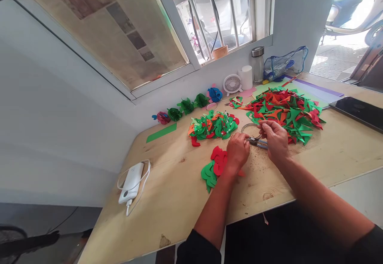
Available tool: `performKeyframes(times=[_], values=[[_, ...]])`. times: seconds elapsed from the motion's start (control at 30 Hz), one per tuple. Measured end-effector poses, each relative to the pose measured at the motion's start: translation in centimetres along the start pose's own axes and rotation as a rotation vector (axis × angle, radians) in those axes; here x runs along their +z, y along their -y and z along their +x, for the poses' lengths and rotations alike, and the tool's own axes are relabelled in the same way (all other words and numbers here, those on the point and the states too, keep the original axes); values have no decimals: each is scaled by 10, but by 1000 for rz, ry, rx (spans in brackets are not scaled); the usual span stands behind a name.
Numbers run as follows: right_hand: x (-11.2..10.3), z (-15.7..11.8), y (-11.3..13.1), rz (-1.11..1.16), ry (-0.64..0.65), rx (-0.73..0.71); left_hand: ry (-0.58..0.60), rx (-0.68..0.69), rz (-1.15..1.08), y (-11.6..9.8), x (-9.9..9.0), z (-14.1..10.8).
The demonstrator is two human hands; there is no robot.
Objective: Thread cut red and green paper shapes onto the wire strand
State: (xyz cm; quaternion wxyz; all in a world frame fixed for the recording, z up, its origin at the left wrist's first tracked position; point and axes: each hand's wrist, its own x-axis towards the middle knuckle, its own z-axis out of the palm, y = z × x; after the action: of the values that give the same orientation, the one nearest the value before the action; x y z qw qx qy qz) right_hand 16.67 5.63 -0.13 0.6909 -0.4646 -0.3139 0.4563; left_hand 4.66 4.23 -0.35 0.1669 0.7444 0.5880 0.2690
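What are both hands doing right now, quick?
Left hand: curled closed at the metal tool; can't tell its grip.
Right hand: pinched closed by the ring; can't tell on what.

The person's right hand (275,141) pinches a thin ring (243,126) at its side, over the table (173,184). The left hand (238,151) is curled at one end of a metal tool (258,142), which lies between the two hands; its grip is unclear. Just beside the left forearm are red cutouts (219,160) and green cutouts (208,176), touching. Beyond the hands are a mixed heap (214,125) and, to its right, a larger heap of scraps (287,112). A fan (232,84) stands near the wall, beside a white roll (246,77) and a bottle (257,66). A power bank (131,182) with a white cable lies well apart, at the left.
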Motion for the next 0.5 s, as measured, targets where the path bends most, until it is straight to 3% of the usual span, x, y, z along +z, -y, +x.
performKeyframes(times=[0.23, 0.33, 0.43, 0.5], values=[[-3, 2, -3, -91, 50, -24, -87, -39, -191, 5, 1, -20], [-4, 3, -6, -138, 72, -26, -206, -91, -268, 21, -13, -34], [-4, 2, -8, -160, 105, -15, -345, -251, -207, 43, -34, -43], [-2, 1, -8, -166, 120, -5, -357, -362, -121, 57, -46, -48]])
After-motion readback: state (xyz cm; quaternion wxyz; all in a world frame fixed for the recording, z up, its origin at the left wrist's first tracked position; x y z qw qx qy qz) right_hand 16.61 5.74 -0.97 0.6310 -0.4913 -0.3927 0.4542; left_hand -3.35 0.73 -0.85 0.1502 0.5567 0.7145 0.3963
